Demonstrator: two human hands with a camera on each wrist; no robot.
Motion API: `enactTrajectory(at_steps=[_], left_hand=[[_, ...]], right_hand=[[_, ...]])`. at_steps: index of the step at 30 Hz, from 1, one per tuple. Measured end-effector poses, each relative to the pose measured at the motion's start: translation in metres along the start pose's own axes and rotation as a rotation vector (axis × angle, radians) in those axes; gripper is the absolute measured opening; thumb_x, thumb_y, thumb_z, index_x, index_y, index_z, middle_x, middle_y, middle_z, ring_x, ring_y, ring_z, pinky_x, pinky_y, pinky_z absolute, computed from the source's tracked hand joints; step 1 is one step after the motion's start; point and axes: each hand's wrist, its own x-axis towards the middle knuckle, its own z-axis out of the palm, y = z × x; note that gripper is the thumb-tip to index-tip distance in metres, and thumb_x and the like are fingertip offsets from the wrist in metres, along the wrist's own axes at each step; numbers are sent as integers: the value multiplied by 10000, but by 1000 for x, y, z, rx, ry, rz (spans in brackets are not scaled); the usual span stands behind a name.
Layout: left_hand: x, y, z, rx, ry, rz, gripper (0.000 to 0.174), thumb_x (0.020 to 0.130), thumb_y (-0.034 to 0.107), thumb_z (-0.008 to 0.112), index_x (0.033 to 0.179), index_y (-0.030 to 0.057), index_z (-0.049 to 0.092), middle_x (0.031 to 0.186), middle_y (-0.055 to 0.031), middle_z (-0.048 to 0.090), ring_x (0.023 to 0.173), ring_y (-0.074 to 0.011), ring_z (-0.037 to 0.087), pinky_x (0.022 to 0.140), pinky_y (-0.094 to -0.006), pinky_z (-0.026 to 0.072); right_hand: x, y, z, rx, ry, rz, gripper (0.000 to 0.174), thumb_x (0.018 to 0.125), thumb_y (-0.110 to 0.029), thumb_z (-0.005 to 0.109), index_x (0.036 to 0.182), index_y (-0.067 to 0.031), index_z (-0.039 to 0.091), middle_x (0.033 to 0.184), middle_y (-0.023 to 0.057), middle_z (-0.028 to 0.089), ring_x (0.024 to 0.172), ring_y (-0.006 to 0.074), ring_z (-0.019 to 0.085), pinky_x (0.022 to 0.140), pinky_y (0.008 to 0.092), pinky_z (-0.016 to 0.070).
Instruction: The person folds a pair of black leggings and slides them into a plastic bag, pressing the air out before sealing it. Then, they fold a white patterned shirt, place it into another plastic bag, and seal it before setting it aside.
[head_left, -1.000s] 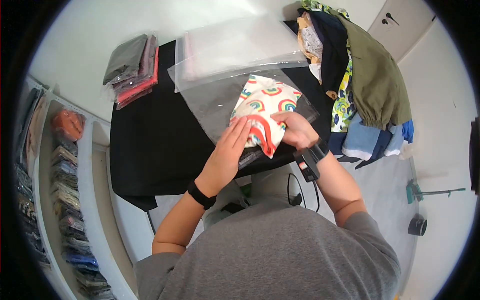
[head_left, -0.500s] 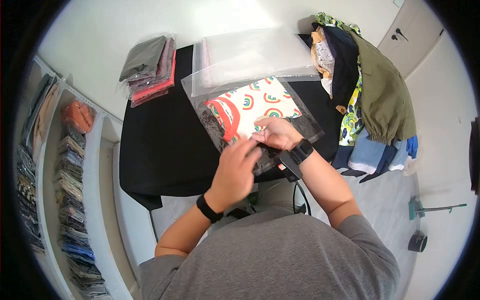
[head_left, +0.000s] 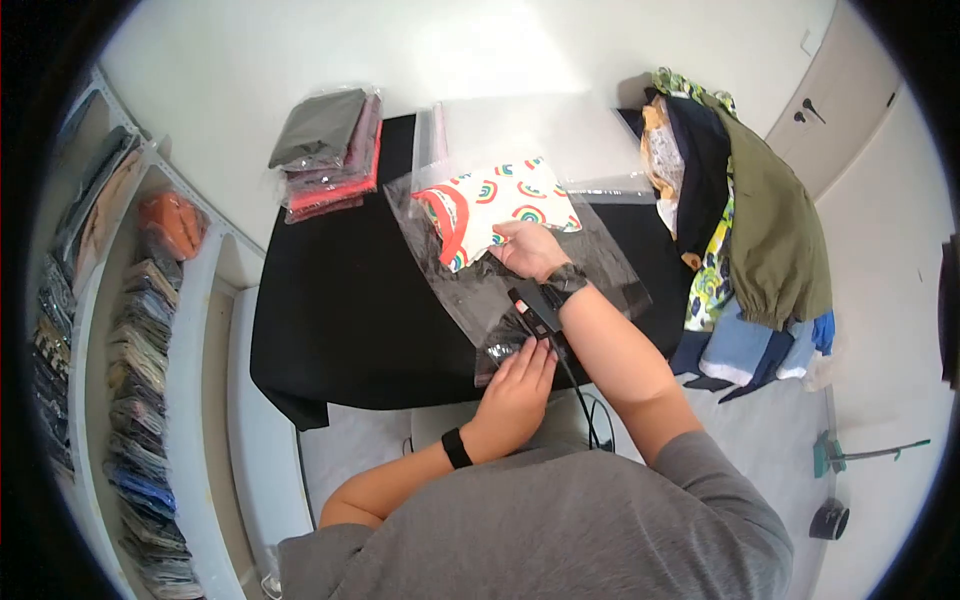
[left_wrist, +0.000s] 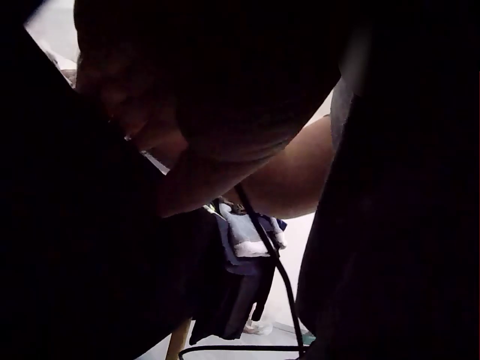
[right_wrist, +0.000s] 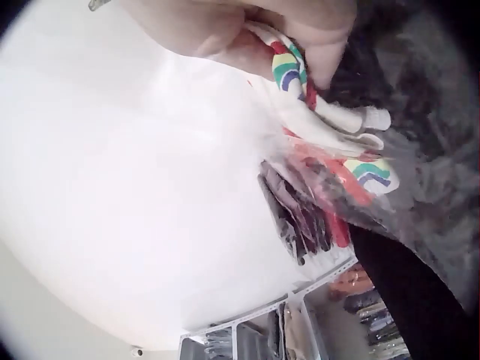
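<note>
A folded white top (head_left: 507, 200) with a rainbow print and a red neckband lies over a clear plastic bag (head_left: 600, 250). My right hand (head_left: 530, 252) grips its near edge; in the right wrist view, fingers and thumb (right_wrist: 225, 30) pinch the printed cloth (right_wrist: 289, 71). The red neckband end points left. Over the bag's near end, at the table's front edge, my left hand (head_left: 515, 398) reaches with its fingers fairly straight and together. The left wrist view is very dark, showing only the outline of that hand (left_wrist: 202, 150).
More clear bags (head_left: 540, 135) lie flat at the back. A stack of bagged clothes (head_left: 325, 150) stands at the back left. Loose garments (head_left: 770, 230) hang over the table's right side. Shelves (head_left: 150, 350) with packed clothes run along the left. A black cable (head_left: 575, 385) hangs from my right wrist.
The top has turned over, its red neckband end swinging from near me to the left. My left hand has left the top and moved down to the bag's near end.
</note>
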Motion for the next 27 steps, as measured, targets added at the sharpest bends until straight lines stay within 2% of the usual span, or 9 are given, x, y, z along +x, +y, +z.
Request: enactTrajectory(at_steps=[6, 8, 10, 12, 16, 17, 22, 25, 27], left_hand=[[-17, -7, -18, 23, 13, 3, 443, 741, 108, 619, 1158, -16, 532, 1251, -169, 497, 1205, -290, 443, 986, -399, 357], [-24, -14, -28, -23, 2, -20, 397, 751, 100, 612, 1127, -13, 555, 1220, -166, 523, 1178, -289, 469, 955, -398, 374], [-29, -18, -28, -49, 34, -9, 356, 759, 95, 604, 1098, -10, 572, 1211, -170, 529, 1165, -292, 479, 929, -404, 386], [-32, -15, -29, -75, 14, -13, 356, 748, 100, 614, 1087, -4, 581, 1213, -172, 527, 1164, -292, 478, 898, -397, 399], [-31, -11, -22, -51, 37, 15, 360, 728, 111, 628, 1070, 4, 591, 1215, -176, 525, 1162, -293, 478, 869, -388, 409], [-31, -10, -21, -39, 43, 21, 357, 719, 116, 632, 1057, 7, 597, 1214, -176, 525, 1162, -294, 477, 859, -385, 410], [-32, -13, -24, -16, 51, 16, 320, 715, 121, 624, 1016, 15, 609, 1222, -177, 521, 1165, -300, 475, 838, -388, 413], [-33, -13, -24, -60, 87, 20, 290, 686, 105, 651, 960, 19, 609, 1149, -167, 547, 1135, -297, 488, 828, -395, 414], [-31, -15, -35, -235, 230, -80, 341, 652, 98, 703, 966, 31, 587, 1087, -165, 531, 1064, -300, 502, 818, -400, 409]], right_hand=[[53, -2, -15, -72, -37, 13, 235, 858, 64, 455, 1090, 91, 479, 1106, 194, 558, 1031, 298, 563, 915, 427, 463], [50, -4, -21, -238, -26, 159, 278, 865, 38, 459, 1141, 65, 450, 1127, 179, 559, 1009, 319, 567, 921, 422, 463], [33, -9, -6, -160, -86, 234, 228, 883, 9, 472, 1105, 62, 455, 1089, 179, 558, 980, 315, 573, 923, 444, 460], [24, -8, 2, -196, 85, 222, 259, 901, 11, 463, 1156, 51, 438, 1133, 165, 540, 1035, 276, 563, 937, 436, 451], [42, -1, -9, -168, 75, 245, 281, 909, 12, 448, 1184, 57, 411, 1147, 156, 528, 1051, 268, 555, 921, 434, 462], [44, 1, -10, -176, -41, 187, 281, 905, 15, 442, 1183, 49, 421, 1147, 155, 536, 1037, 261, 563, 906, 419, 473], [45, 7, -7, -132, -58, 81, 272, 892, 16, 435, 1163, 31, 449, 1121, 164, 566, 1012, 263, 583, 898, 380, 478], [27, 5, -5, -147, -36, 171, 269, 894, -28, 470, 1158, 20, 460, 1109, 156, 573, 1019, 252, 582, 882, 369, 482], [2, -3, 10, -350, 31, 318, 246, 899, -117, 527, 1109, 9, 504, 1057, 141, 599, 978, 237, 600, 842, 345, 495]])
